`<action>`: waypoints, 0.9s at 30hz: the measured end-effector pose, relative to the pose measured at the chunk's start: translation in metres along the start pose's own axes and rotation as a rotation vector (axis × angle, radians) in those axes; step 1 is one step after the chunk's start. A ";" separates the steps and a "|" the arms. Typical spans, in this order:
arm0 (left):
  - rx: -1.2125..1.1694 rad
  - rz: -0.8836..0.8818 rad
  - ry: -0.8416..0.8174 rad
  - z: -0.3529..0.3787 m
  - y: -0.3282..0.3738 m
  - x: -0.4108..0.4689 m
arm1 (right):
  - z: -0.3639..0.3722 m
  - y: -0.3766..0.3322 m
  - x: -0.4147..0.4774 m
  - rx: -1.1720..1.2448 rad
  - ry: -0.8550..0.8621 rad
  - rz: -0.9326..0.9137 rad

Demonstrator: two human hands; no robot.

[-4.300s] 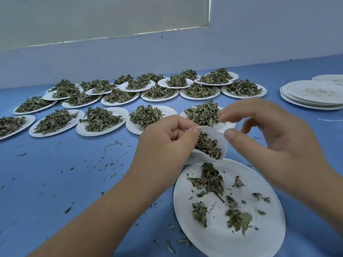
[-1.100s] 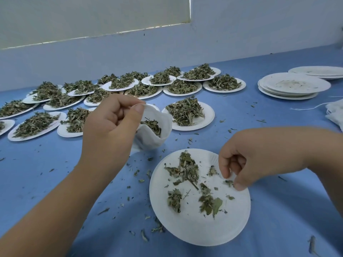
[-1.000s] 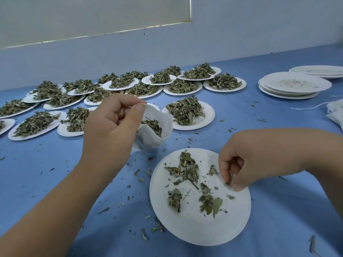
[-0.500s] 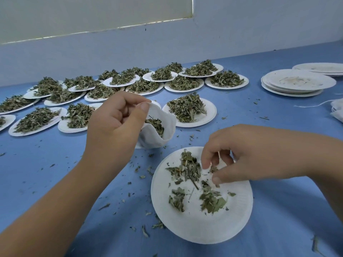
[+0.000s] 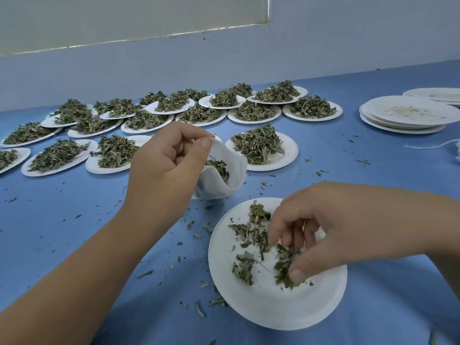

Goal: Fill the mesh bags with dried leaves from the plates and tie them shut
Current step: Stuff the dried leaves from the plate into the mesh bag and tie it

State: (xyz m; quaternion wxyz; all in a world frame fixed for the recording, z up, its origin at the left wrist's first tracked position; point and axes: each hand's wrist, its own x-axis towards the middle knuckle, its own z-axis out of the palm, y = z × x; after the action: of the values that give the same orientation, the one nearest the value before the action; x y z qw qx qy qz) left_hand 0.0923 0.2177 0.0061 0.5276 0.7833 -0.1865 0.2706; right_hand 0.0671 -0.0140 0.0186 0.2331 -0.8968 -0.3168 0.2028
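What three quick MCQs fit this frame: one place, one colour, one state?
1. The right hand is:
A) pinching leaves on the near plate
B) tying string
C) hanging idle

2. The bag is:
A) lying on the near plate
B) held in the left hand
C) out of view

3. The table is:
A) green
B) blue
C) white

Answers:
1 A: the thumb and fingers close on leaves over the near plate.
2 B: the left hand grips the bag's rim and holds it up, mouth open, with leaves inside.
3 B: the surface around the plates is blue.
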 end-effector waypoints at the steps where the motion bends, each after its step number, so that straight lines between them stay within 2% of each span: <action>1: 0.001 -0.001 0.001 0.000 0.000 0.000 | 0.000 0.000 0.001 -0.006 0.039 -0.021; 5: 0.010 -0.005 0.004 0.001 0.003 0.000 | 0.007 -0.002 0.010 -0.084 0.238 -0.091; 11: 0.010 -0.016 0.003 0.001 0.005 0.000 | 0.025 -0.004 0.016 -0.230 0.183 -0.149; 17: 0.013 -0.021 0.012 0.000 0.004 0.001 | 0.012 -0.006 0.009 -0.123 0.175 -0.110; 22: -0.009 -0.020 0.004 0.000 0.003 0.000 | 0.016 -0.007 0.014 -0.254 0.222 -0.101; 27: -0.011 -0.026 -0.005 0.000 0.004 0.000 | 0.026 -0.010 0.017 -0.220 0.200 -0.172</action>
State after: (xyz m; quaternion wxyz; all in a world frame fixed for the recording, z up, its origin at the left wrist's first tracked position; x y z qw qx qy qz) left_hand 0.0902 0.2164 0.0088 0.5351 0.7833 -0.1790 0.2608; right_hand 0.0610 0.0116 -0.0005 0.1803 -0.9022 -0.3878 0.0561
